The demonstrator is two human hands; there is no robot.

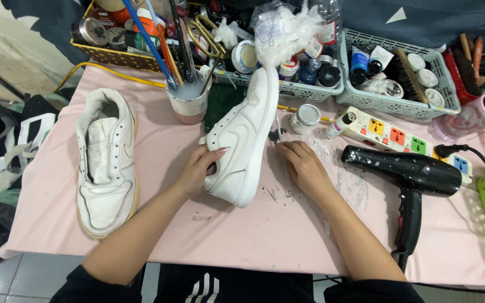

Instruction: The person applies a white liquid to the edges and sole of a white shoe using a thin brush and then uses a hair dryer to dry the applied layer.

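Centre frame, our left hand grips the white sneaker while our right hand pinches a thin brush on the pink worktop.

Dark rolled-up sleeves, bare forearms, long pointed nails.

The white shoe is looking like smooth, soft-shiny leather. At nine o'clock, the second shoe is looking dull and worn. At three o'clock, the black hair dryer is shining like glossy plastic with white specks. The pink table is looking matt and smudged.
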